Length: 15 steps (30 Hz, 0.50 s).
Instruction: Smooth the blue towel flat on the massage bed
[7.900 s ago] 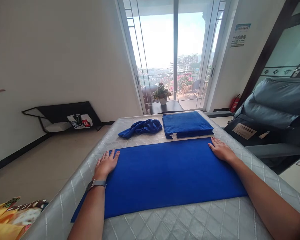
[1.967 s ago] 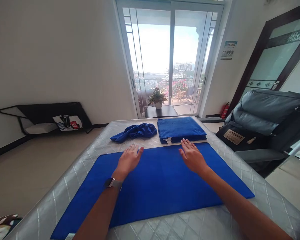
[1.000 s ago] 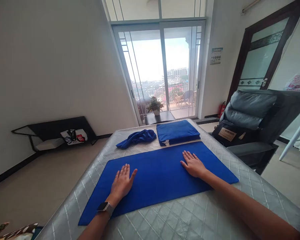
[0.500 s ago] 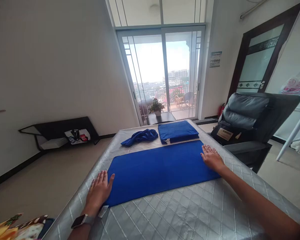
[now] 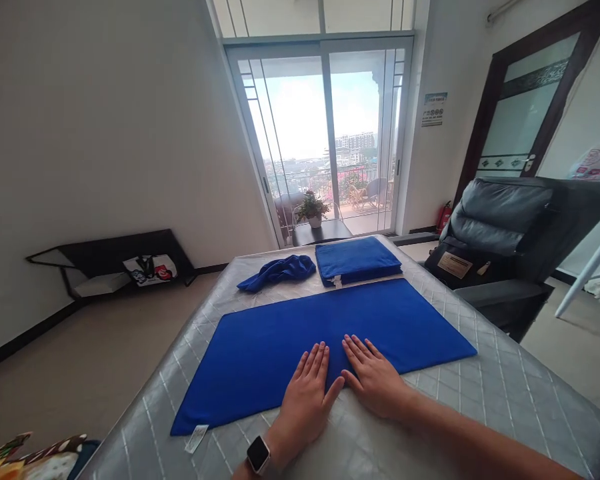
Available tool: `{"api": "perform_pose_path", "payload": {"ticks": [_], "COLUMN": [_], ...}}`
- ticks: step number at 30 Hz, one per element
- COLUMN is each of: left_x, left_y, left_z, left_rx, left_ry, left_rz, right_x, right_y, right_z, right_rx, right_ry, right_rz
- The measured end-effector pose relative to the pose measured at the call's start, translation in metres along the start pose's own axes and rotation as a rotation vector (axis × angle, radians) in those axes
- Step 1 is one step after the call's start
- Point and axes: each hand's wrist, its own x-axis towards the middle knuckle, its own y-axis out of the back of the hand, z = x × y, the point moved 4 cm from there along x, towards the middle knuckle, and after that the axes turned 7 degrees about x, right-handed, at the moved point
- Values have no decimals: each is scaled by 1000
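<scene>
A blue cloth (image 5: 280, 333), like a towel, lies flat and smooth across the mattress, its white label (image 5: 197, 439) sticking out at the near left corner. My left hand (image 5: 309, 390), with a watch on the wrist, rests palm down on the cloth's near edge at the middle. Close beside it, my right hand (image 5: 373, 377) also lies flat, fingers stretched over the same edge. The two thumbs almost meet. Beyond the cloth sit a folded blue stack of cloth (image 5: 357, 259) and, to its left, a crumpled blue cloth (image 5: 279, 272).
The silver quilted mattress (image 5: 445, 400) carries all the cloths. A dark recliner (image 5: 500, 220) with a black bag (image 5: 460, 267) stands to the right. A potted plant (image 5: 313, 208) is on a small table behind. A patterned fabric (image 5: 45, 460) shows at the lower left.
Both hands have moved inward from the cloth's left and right ends to the middle of its near edge. The cloth's ends are now uncovered. The view has shifted slightly.
</scene>
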Motion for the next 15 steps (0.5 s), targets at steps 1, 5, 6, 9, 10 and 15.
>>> {"api": "perform_pose_path", "payload": {"ticks": [1,5,6,9,10,15], "left_x": [-4,-14,-16,-30,-39,-119], "left_y": [-2,-5,-5,-2,-1,7], "left_z": [-6,-36,-43,-68,-80,-172], "left_rx": [4,12,12,7,7,115], "left_ry": [17,128,158,239,273,527], "left_rz": [-9,-85,-111,-192,-222,-322], "right_x": [-3,-12,-14,-25,-30,-76], "right_y": [3,11,13,20,22,39], "right_z": [6,32,40,67,79,169], "right_rx": [2,-10,-16,-34,-40,-65], "right_ry": [3,-8,-27,-99,-120,-255], "right_rz": [1,5,4,-8,-7,79]}}
